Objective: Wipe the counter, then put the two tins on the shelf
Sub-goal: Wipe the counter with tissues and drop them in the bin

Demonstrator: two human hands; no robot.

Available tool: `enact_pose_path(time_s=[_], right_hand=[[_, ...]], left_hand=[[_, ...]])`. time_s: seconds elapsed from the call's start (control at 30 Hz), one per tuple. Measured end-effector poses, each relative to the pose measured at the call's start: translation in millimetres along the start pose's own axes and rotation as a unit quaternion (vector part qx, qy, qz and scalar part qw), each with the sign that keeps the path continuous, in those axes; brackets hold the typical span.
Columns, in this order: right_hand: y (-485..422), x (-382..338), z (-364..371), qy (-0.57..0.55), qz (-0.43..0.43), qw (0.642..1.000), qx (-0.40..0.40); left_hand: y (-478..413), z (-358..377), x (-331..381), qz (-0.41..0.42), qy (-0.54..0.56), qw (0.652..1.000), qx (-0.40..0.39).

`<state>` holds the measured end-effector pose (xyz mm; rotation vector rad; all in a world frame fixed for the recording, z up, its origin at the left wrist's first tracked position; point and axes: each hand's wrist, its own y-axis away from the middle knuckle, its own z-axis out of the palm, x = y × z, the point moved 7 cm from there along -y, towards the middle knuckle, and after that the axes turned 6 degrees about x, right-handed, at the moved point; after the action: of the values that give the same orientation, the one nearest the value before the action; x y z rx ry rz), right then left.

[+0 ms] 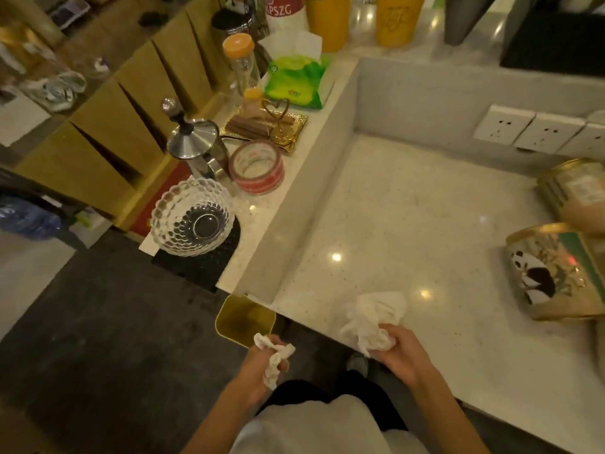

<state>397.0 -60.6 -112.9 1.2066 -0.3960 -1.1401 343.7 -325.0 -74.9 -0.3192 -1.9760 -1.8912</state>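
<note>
My right hand grips a crumpled white tissue at the near edge of the white speckled counter. My left hand holds a smaller wad of tissue off the counter, just beside a small yellow bin on the floor. Two tins stand at the counter's right side: a panda-printed tin nearer me and a gold-rimmed tin behind it, partly cut off by the frame edge. The raised ledge runs along the counter's left.
On the ledge stand a glass bowl, a steel press pot, a tape roll, a gold tray, a green tissue pack and a bottle. Wall sockets sit behind the counter.
</note>
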Motion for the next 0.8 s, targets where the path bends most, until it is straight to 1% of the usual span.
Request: enact_pose_path(time_s=[0.03, 0.07, 0.1, 0.13, 0.17, 0.2, 0.27, 0.3, 0.33, 0.37, 0.4, 0.43, 0.47, 0.5, 0.53, 0.57, 0.6, 0.63, 0.7, 0.73, 0.8], right_hand=[[3.5, -2.9, -2.4, -0.011, -0.008, 1.0, 0.006], [2.6, -0.8, -8.7, -0.035, 0.016, 0.999, 0.024], [3.8, 1.0, -9.6, -0.026, 0.005, 0.999, 0.036], [2.8, 6.9, -10.4, -0.019, 0.014, 0.998, 0.056], [2.3, 10.8, -9.4, 0.022, 0.011, 0.997, 0.078], [2.1, 15.7, -2.9, 0.069, 0.014, 0.994, 0.08], [-0.5, 35.0, 19.9, 0.185, 0.025, 0.982, 0.033], [-3.6, 49.0, 33.9, 0.219, 0.043, 0.975, -0.003], [-3.9, 64.1, 52.5, 0.214, 0.069, 0.973, -0.045], [-5.8, 83.2, 72.9, 0.167, 0.109, 0.976, -0.093], [-7.3, 101.0, 93.2, 0.14, 0.132, 0.974, -0.121], [-11.6, 118.1, 110.0, 0.136, 0.157, 0.97, -0.124], [-16.8, 134.3, 124.4, 0.183, 0.167, 0.963, -0.107], [-22.7, 150.0, 139.9, 0.246, 0.161, 0.951, -0.097], [-25.4, 163.6, 158.1, 0.375, 0.124, 0.915, -0.081], [-33.0, 177.2, 177.3, 0.512, 0.076, 0.853, -0.066], [-44.7, 190.2, 192.9, 0.589, 0.04, 0.806, -0.039], [-55.3, 202.4, 210.2, 0.631, 0.011, 0.775, -0.015], [-84.8, 229.7, 238.4, 0.692, -0.019, 0.719, 0.058], [-102.0, 246.9, 252.9, 0.705, -0.021, 0.706, 0.07], [-134.2, 279.9, 281.0, 0.694, -0.019, 0.718, 0.051]], left_hand=[[-4.3, -1.0, 4.1, -0.004, -0.01, 1.0, 0.008], [-9.6, -1.4, 8.0, -0.008, -0.021, 1.0, 0.009], [-12.1, -3.1, 13.3, -0.012, -0.029, 0.999, 0.011], [-14.4, -6.0, 17.8, -0.015, -0.036, 0.999, 0.013], [-17.3, -11.0, 19.5, -0.027, -0.042, 0.999, 0.01], [-18.1, -16.9, 20.2, -0.041, -0.034, 0.999, 0.004], [-18.6, -32.7, 21.9, -0.057, -0.024, 0.998, 0.004], [-21.8, -44.8, 23.1, -0.058, -0.013, 0.998, 0.015], [-25.7, -57.6, 25.1, -0.058, 0.006, 0.998, 0.024], [-30.9, -71.6, 27.3, -0.06, 0.031, 0.997, 0.028], [-34.9, -87.1, 30.4, -0.058, 0.048, 0.997, 0.032], [-41.4, -105.0, 34.5, -0.053, 0.055, 0.996, 0.038], [-49.7, -125.1, 38.1, -0.047, 0.053, 0.997, 0.042], [-60.4, -146.8, 44.5, -0.036, 0.035, 0.998, 0.05], [-70.8, -169.4, 52.6, -0.02, 0.007, 0.998, 0.06], [-82.2, -192.8, 61.2, -0.003, -0.033, 0.997, 0.072], [-93.5, -213.3, 69.4, 0.005, -0.072, 0.994, 0.077], [-107.1, -232.1, 75.9, 0.018, -0.113, 0.991, 0.076], [-142.4, -270.4, 85.0, 0.034, -0.144, 0.986, 0.072], [-159.6, -287.6, 87.5, 0.039, -0.162, 0.983, 0.078], [-196.5, -314.3, 92.0, 0.053, -0.211, 0.973, 0.082]])
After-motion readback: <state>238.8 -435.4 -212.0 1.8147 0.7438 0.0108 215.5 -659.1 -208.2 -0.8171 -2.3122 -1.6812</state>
